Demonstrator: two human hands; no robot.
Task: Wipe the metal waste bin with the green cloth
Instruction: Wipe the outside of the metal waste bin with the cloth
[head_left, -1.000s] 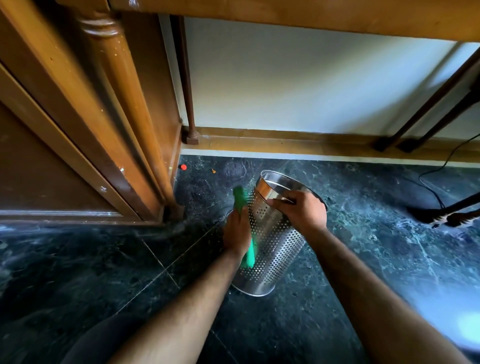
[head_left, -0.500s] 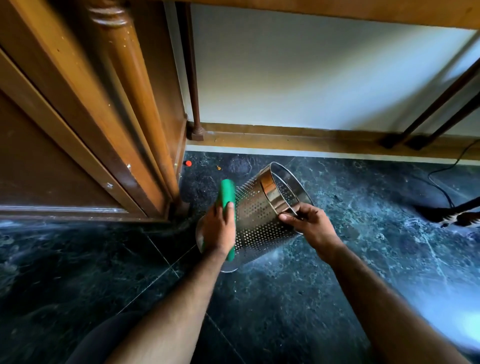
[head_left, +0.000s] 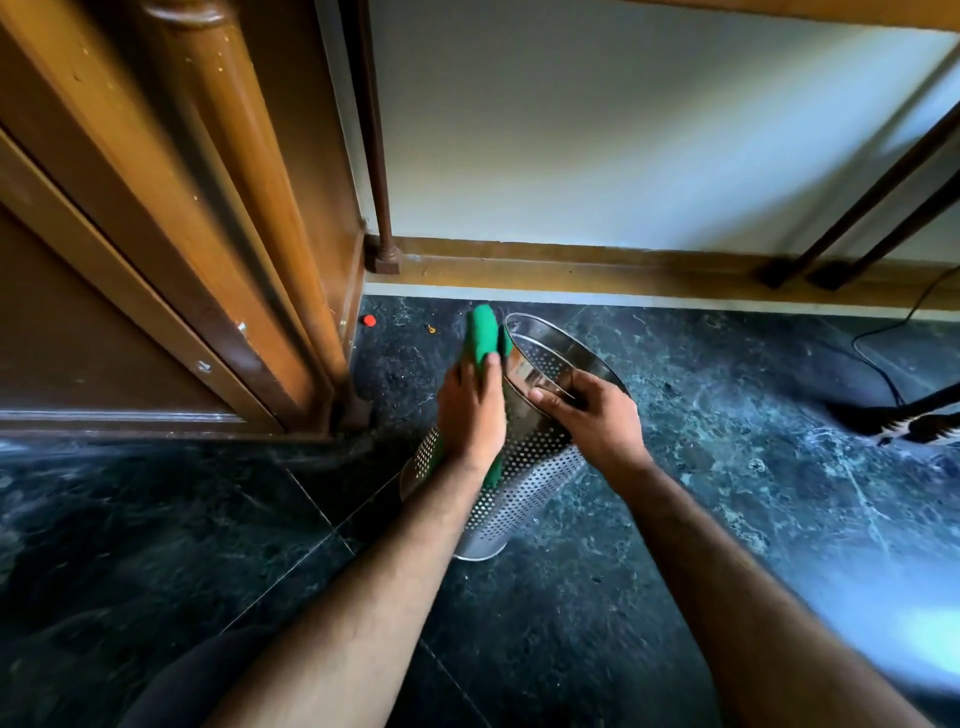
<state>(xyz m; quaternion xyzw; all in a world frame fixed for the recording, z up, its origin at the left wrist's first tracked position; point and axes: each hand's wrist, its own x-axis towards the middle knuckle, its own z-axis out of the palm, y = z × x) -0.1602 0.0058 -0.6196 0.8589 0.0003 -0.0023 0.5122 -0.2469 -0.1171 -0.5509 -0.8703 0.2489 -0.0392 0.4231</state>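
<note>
A perforated metal waste bin (head_left: 524, 483) stands tilted on the dark marble floor, its open mouth turned up and away from me. My left hand (head_left: 470, 410) presses the green cloth (head_left: 480, 338) flat against the bin's left outer wall; the cloth sticks out above my fingers near the rim and below my wrist. My right hand (head_left: 592, 421) grips the near part of the shiny rim, thumb inside the mouth. The bin's base rests on the floor toward me.
A brown wooden furniture frame (head_left: 218, 218) stands close on the left. A wooden skirting board (head_left: 597, 270) runs along the white wall behind. A small red cap (head_left: 369, 320) lies on the floor. A black cable (head_left: 883, 364) and dark legs are at the right.
The bin has gone from lying nearly sideways to more upright. My left hand with the cloth has slid up its wall toward the rim. My right hand keeps hold of the rim.
</note>
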